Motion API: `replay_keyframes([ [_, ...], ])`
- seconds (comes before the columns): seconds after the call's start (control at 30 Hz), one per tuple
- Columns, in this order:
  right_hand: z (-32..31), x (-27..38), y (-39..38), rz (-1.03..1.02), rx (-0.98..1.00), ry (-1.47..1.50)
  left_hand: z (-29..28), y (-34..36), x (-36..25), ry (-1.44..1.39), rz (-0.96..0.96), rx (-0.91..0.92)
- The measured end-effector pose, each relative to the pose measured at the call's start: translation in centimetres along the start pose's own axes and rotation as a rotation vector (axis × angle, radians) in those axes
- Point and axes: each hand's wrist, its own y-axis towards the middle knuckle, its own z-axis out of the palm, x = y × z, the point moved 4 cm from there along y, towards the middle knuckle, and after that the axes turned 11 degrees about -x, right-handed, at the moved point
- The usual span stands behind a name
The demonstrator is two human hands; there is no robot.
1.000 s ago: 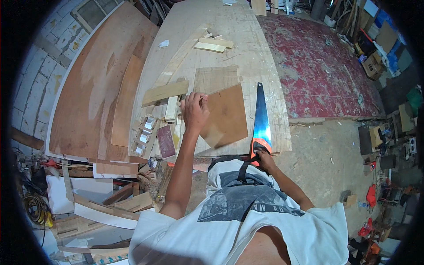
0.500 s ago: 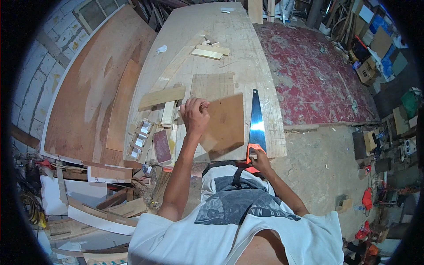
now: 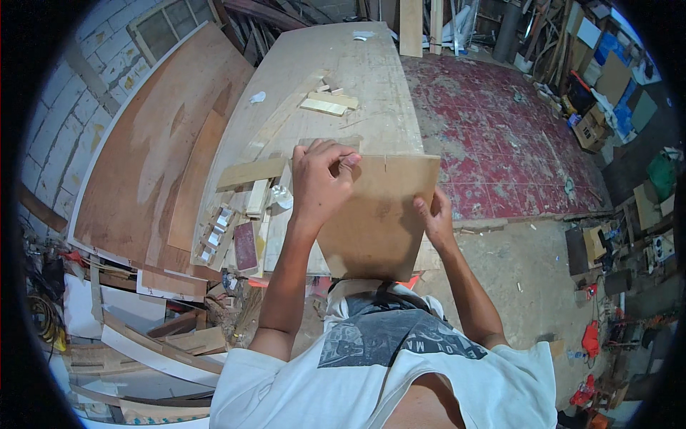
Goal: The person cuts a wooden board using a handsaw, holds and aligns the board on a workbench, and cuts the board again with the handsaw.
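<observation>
My left hand (image 3: 320, 184) grips the top-left edge of a brown board (image 3: 375, 229), fingers curled over it. My right hand (image 3: 436, 214) holds the same board by its right edge, thumb across its face. The board is raised toward me and hides part of the workbench (image 3: 325, 53). Left of my hands lie light wood strips (image 3: 250, 171), a maroon rectangular block (image 3: 245, 247) and a wooden piece with silvery squares (image 3: 218, 236). The saw is hidden; bits of orange show below the board.
A large plywood sheet (image 3: 136, 171) lies left of the bench, with offcuts (image 3: 171, 343) below it. Farther up the bench are small wood pieces (image 3: 325, 106). Stained red tiled floor (image 3: 500, 136) is at the right, with clutter (image 3: 600, 107) along that wall.
My right hand has left the saw handle and moved up onto the board's right edge. The board has been lifted and tilted toward me, covering the saw. My left hand still grips it.
</observation>
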Motion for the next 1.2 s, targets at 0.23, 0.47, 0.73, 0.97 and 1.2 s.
replay_keyframes([
  [0.23, -5.0, 1.9, 2.8, 0.025, -0.055, -0.069, 4.2, -0.2, -3.9, 0.044, 0.029, 0.052],
  [0.47, -6.9, 2.1, 4.8, 0.068, -0.055, -0.111, 8.0, 0.4, -2.3, 0.037, -0.165, 0.136],
  [0.73, -8.5, -0.6, 7.2, 0.134, -0.084, -0.126, 11.3, 0.7, -1.2, 0.083, -0.313, 0.182],
  [0.97, -10.4, -1.1, 7.0, 0.183, 0.012, -0.045, 11.8, 0.8, -2.2, 0.145, -0.350, 0.159],
  [1.2, -10.6, 0.1, 4.9, 0.117, 0.172, 0.012, 10.8, 1.1, -3.3, -0.019, -0.214, 0.050],
])
